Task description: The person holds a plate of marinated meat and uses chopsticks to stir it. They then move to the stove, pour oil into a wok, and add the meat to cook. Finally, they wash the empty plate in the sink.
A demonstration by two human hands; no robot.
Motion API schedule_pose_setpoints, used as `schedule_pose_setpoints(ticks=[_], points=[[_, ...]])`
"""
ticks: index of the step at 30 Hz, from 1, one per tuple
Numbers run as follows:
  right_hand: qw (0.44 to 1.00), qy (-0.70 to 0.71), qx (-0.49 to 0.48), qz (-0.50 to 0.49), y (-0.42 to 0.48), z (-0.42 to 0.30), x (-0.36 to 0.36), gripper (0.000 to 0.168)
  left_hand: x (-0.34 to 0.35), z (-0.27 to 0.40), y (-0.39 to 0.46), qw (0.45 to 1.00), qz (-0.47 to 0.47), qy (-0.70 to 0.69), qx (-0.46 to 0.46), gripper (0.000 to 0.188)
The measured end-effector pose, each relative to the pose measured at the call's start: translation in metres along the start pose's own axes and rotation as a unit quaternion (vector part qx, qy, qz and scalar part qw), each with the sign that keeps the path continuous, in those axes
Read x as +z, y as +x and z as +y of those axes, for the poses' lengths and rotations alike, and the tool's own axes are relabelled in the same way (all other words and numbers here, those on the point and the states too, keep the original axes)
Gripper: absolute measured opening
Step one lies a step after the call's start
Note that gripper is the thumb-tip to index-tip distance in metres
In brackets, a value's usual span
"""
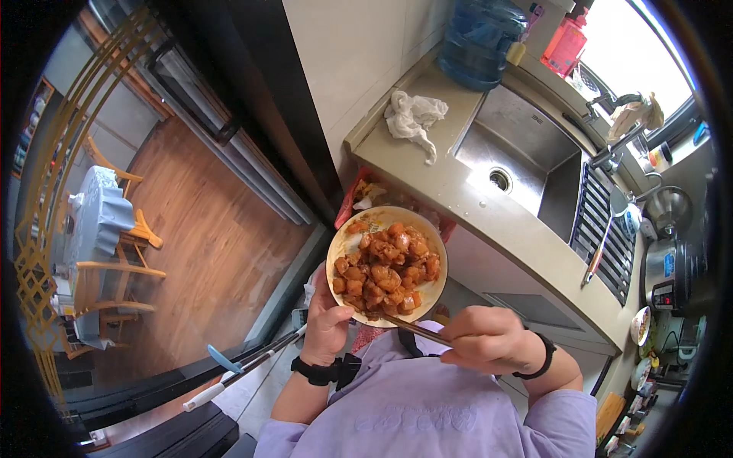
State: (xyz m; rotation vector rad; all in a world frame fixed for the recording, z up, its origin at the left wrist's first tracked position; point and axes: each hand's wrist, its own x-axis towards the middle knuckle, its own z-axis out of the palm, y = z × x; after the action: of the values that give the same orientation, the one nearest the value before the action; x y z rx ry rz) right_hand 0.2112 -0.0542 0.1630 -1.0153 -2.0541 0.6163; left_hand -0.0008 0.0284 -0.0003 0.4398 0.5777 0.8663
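A round, pale plate (432, 295) holds a heap of glossy, reddish-brown chunks of food (385, 269). My left hand (329, 320) grips the plate's lower left edge, the thumb over the rim and the other fingers mostly hidden beneath. In my right hand (484, 340) is a pair of chopsticks (421, 331), their tips at the food by the plate's near edge. Behind the plate, partly covered by it, is a red bin (347, 210) with food scraps in it.
Beyond the plate runs a beige counter (421, 183) with a crumpled white cloth (413, 117), a steel sink (515, 149), a large blue water bottle (478, 43) and a black drying rack (610, 229). A long-handled tool (252, 366) leans at the lower left, near a dark door frame.
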Motion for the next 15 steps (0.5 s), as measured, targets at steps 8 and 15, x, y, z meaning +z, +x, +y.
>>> schedule_pose_setpoints(ticks=[8,15], points=[[0.986,-0.135,-0.091,0.021,0.002,0.012,0.011,0.020,-0.002,-0.001,0.001,1.000,-0.008,0.007,-0.001,0.089],[0.982,-0.144,-0.078,0.093,0.011,0.012,0.001,0.025,0.003,0.000,0.000,1.000,-0.013,0.006,-0.005,0.090]])
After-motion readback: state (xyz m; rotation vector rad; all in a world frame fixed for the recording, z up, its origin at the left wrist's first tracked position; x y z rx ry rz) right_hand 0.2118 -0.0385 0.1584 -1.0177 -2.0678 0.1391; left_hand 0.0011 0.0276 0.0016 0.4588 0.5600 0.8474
